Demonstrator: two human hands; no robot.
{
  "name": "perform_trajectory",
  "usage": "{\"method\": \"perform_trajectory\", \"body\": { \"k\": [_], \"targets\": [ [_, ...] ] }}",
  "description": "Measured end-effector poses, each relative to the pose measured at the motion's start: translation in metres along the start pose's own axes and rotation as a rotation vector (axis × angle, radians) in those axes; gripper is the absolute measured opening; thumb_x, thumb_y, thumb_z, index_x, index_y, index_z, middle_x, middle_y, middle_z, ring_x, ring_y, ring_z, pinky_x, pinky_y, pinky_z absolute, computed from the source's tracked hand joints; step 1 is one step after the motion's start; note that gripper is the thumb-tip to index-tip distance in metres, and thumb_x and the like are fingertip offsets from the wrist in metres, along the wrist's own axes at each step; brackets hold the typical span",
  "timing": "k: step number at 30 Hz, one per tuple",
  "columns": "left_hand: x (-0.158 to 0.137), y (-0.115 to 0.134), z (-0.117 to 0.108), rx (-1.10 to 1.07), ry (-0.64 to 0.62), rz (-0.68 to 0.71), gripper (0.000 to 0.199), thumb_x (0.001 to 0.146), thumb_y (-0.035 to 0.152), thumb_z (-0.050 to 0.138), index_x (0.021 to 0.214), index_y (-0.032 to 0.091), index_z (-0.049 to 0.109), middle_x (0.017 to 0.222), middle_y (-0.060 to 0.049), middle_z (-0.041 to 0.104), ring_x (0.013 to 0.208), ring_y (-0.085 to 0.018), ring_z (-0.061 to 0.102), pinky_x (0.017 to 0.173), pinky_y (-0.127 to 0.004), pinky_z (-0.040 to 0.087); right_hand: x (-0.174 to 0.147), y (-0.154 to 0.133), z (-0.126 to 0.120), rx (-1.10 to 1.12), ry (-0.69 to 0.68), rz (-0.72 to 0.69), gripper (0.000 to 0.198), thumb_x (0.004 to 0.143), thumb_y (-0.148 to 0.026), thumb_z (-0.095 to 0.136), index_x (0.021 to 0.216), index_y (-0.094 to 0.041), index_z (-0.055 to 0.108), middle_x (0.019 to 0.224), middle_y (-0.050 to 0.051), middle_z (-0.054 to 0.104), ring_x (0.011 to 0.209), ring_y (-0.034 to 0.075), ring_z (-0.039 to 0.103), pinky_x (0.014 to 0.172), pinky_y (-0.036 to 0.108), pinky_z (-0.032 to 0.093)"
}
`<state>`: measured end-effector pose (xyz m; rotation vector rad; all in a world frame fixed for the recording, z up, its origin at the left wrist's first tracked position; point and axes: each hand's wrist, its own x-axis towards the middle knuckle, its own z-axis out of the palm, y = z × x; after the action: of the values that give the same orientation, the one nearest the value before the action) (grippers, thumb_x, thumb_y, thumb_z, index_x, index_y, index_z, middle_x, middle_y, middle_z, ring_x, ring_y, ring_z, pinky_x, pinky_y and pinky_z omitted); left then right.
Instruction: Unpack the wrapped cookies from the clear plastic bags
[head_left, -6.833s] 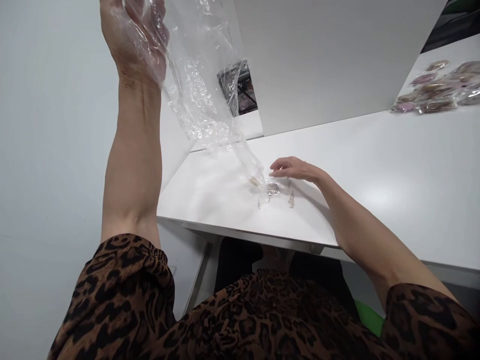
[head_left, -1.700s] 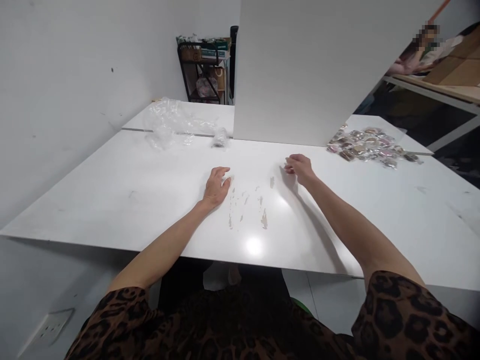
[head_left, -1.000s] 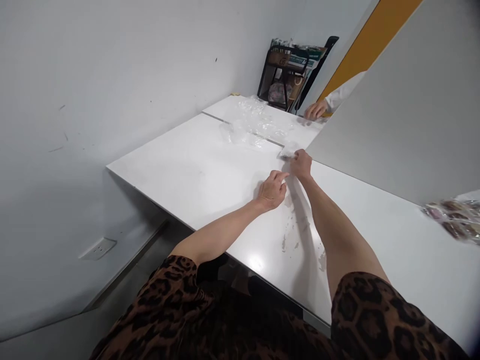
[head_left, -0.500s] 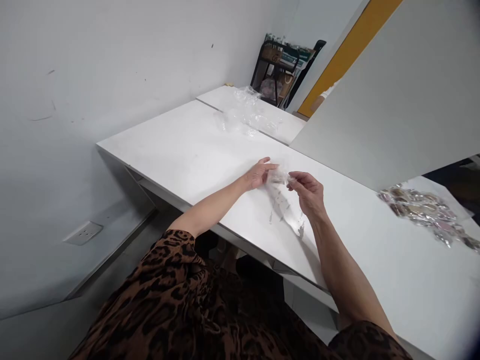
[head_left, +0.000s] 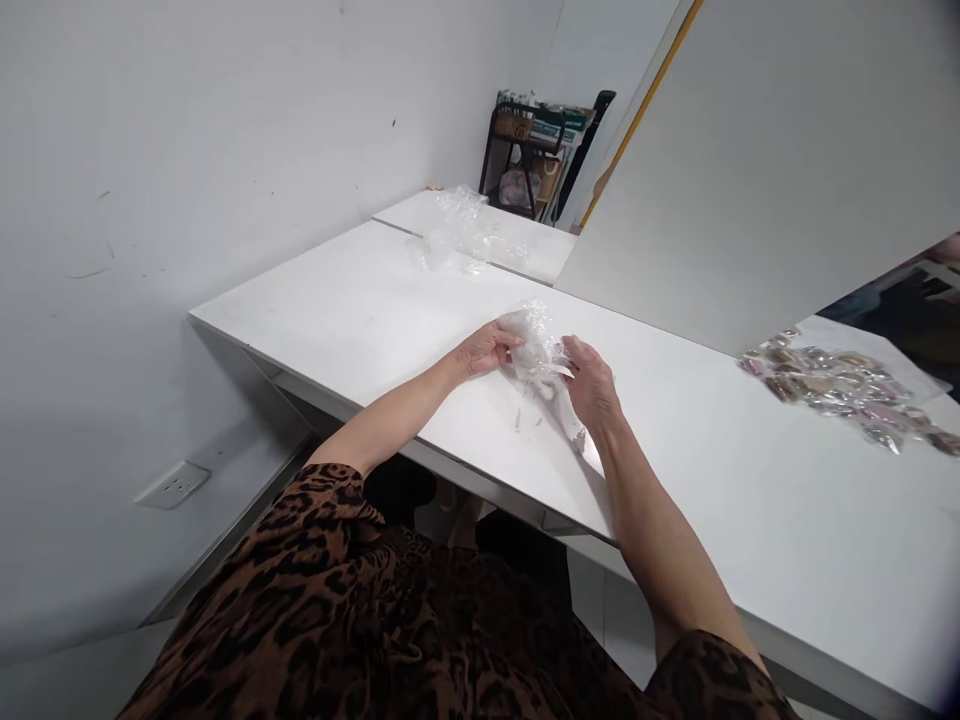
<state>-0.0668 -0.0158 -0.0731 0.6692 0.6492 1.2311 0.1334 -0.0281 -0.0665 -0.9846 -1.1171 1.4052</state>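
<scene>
A crumpled bunch of clear plastic bags (head_left: 537,345) is held between my two hands, just over the white table (head_left: 330,320). My left hand (head_left: 487,348) grips its left side with thumb and fingers. On the right edge, my right hand (head_left: 591,378) pinches the film with its fingertips. Whether anything lies inside the plastic, I cannot tell. Beneath my hands, small grey marks (head_left: 519,420) and a shiny strip (head_left: 577,435) show on the tabletop, the strip partly hidden by my right hand.
More loose clear plastic (head_left: 461,230) lies at the table's far end. Several wrapped items (head_left: 847,390) are spread at the right. A grey panel (head_left: 750,170) stands along the back edge. Behind the table is a black rack (head_left: 525,150); a wall (head_left: 187,150) bounds the left.
The plastic between my hands has bunched up and spread larger and higher. Both hands still hold it. The whole view has shifted slightly.
</scene>
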Motion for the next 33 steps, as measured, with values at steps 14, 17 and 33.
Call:
{"method": "perform_trajectory", "body": {
  "k": [14,17,33],
  "targets": [
    [-0.013,-0.007,0.018,0.028,-0.096,-0.240,0.079,0.093,0.082,0.045,0.128,0.013,0.062,0.091,-0.013,0.075,0.085,-0.027,0.075,0.078,-0.040,0.060,-0.022,0.015,0.007,-0.908,-0.237,-0.760,0.038,0.096,-0.055,0.060,0.121,-0.028,0.071,0.144,0.012,0.065,0.141,0.036,0.052,0.116,0.059,0.039],
    [-0.015,-0.004,0.016,0.082,-0.076,-0.349,0.049,0.101,0.055,0.053,0.124,0.013,0.065,0.073,-0.006,0.072,0.064,-0.021,0.069,0.065,-0.033,0.057,-0.025,0.020,0.010,-1.127,-0.483,-0.822,0.044,0.091,-0.055,0.068,0.125,-0.027,0.073,0.150,0.012,0.061,0.153,0.040,0.038,0.126,0.063,0.022],
    [0.000,-0.011,0.015,0.042,0.079,-0.182,0.030,0.103,0.039,0.053,0.097,0.015,0.069,0.079,-0.007,0.073,0.072,-0.019,0.070,0.080,-0.032,0.057,0.005,0.022,-0.004,-0.102,-0.103,0.053,0.090,0.052,-0.048,0.093,0.127,-0.028,0.047,0.083,-0.005,0.061,0.076,0.018,0.064,0.068,0.032,0.056]
  ]
}}
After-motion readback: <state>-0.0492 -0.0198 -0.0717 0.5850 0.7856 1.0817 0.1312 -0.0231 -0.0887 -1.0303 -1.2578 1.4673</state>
